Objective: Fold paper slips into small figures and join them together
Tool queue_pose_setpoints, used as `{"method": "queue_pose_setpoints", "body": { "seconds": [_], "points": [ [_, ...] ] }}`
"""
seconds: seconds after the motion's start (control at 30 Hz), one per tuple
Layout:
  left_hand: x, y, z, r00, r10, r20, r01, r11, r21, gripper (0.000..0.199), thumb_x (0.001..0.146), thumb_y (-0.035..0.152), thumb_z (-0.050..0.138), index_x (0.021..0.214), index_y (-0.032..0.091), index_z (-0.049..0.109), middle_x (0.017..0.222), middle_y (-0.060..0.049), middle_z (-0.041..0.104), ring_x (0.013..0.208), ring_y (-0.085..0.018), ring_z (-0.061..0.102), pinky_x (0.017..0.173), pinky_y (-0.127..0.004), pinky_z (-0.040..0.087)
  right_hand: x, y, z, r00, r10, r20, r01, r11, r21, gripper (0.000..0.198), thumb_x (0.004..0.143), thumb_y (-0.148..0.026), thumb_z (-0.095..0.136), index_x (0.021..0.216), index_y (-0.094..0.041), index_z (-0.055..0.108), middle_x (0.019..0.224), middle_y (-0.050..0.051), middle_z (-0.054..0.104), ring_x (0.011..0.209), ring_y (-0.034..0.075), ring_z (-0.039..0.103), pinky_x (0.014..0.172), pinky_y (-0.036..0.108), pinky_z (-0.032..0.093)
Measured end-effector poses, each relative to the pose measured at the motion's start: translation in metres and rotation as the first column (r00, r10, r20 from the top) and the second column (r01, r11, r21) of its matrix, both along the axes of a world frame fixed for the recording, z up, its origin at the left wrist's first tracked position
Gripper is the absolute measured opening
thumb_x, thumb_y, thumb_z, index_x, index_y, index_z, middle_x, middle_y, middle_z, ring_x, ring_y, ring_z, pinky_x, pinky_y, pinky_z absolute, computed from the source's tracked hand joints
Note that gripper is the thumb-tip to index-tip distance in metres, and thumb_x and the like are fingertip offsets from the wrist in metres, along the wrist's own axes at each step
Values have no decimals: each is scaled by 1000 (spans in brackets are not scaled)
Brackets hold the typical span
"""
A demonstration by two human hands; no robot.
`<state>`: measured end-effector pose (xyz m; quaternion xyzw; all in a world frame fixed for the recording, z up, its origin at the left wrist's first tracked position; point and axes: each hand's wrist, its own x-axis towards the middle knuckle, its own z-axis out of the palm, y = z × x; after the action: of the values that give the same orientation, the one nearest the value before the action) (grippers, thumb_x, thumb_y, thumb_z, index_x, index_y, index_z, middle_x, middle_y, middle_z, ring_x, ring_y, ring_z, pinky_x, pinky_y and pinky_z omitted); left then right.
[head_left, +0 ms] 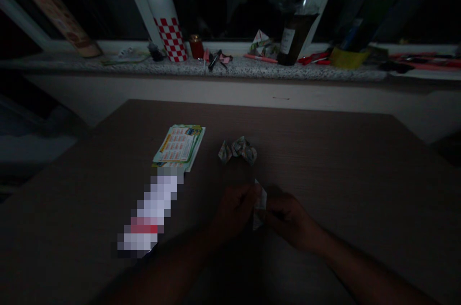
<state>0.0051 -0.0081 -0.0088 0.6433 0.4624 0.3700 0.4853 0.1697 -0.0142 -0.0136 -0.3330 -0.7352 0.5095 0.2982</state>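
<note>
Between my two hands is a small piece of folded paper [260,204], pale and pointed at its top and bottom ends. My left hand [236,206] pinches its left side, and my right hand [286,216] grips the right edge with closed fingers. Just beyond them on the table lie several small folded paper shapes [238,149], bunched close together. A stack of printed paper sheets [176,146] sits to the left of these. The dim light hides the fine folds and parts of my fingers.
A bright, pixelated object [154,209] lies on the brown table [342,165], left of my hands. Along the granite windowsill [237,70] stand a red-and-white checkered bottle [169,31], a dark drink cup [293,38], a green bottle [378,2] and small clutter.
</note>
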Motion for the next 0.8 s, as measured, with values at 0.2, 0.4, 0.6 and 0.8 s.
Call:
{"method": "queue_pose_setpoints", "body": {
  "seconds": [0.2, 0.4, 0.6, 0.8],
  "points": [
    [1, 0, 2, 1000, 15, 5, -15, 999, -46, 45, 90, 44, 39, 56, 16, 41, 54, 5, 34, 51, -8, 32, 48, -21, 26, 0, -2, 2, 1000, -5, -24, 3, 999, -42, 32, 90, -29, 47, 60, -17, 43, 56, -5, 32, 50, 7, 28, 46, 20, 26],
    [-3, 0, 2, 991, 14, 136, -4, 997, -75, 35, 87, 40, 45, 63, 15, 47, 60, 4, 39, 57, -8, 35, 52, -20, 29, 1, -1, -5, 988, -102, -114, 72, 968, -240, 35, 90, -43, 46, 68, -17, 49, 56, -5, 36, 49, 8, 31, 44, 20, 26],
    [-5, -1, 2, 979, 6, 206, 17, 994, -110, 28, 86, 38, 48, 72, 15, 53, 62, 4, 42, 58, -9, 39, 54, -19, 33, 0, 1, -2, 972, -186, -143, 144, 955, -259, 34, 90, -44, 47, 72, -16, 53, 58, -5, 38, 52, 8, 35, 48, 20, 29],
    [-5, -1, 3, 990, -1, 142, 10, 998, -66, 28, 86, 38, 49, 74, 14, 56, 65, 3, 46, 61, -10, 42, 57, -20, 35, -1, 0, -1, 975, -202, -94, 191, 975, -114, 32, 92, -41, 44, 75, -16, 55, 62, -4, 40, 56, 10, 38, 52, 21, 34]
  ]
}}
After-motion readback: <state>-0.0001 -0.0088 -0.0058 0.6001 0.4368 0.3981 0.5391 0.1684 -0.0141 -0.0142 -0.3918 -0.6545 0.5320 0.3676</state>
